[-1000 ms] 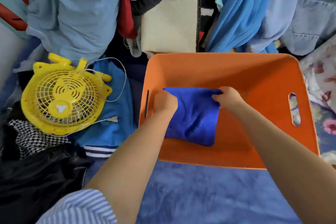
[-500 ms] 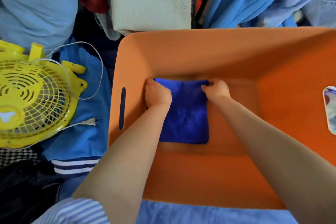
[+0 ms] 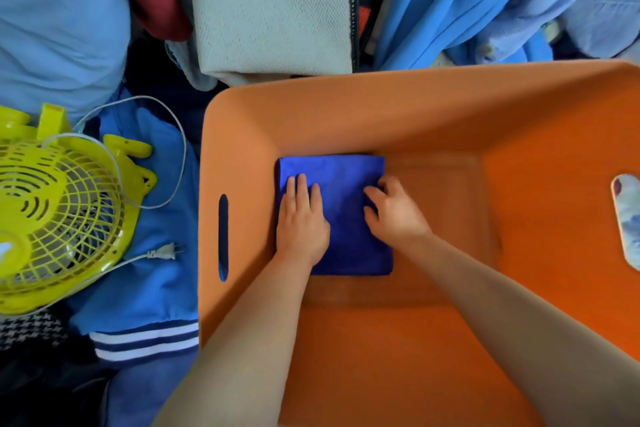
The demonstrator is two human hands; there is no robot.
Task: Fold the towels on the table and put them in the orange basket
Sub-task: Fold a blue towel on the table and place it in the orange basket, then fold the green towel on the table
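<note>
The folded, square dark-blue terry towel lies flat on the floor of the orange plastic basket, toward nine o'clock. The left hand presses it with straight fingers; the right hand rests on its edge, fingers loosely bent, grip released. This towel looks delivered; no other towels can be told apart among the surrounding clothes.

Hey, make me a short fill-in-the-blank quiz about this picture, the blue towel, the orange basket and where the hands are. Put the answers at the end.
1. The folded blue towel lies on the floor of the ______ basket.
2. The left hand lies flat on the ______.
3. The yellow ______ lies outside the basket, on its slotted-handle side.
4. The right hand touches the towel's ______ edge.

Answers: orange; towel; fan; right
</note>
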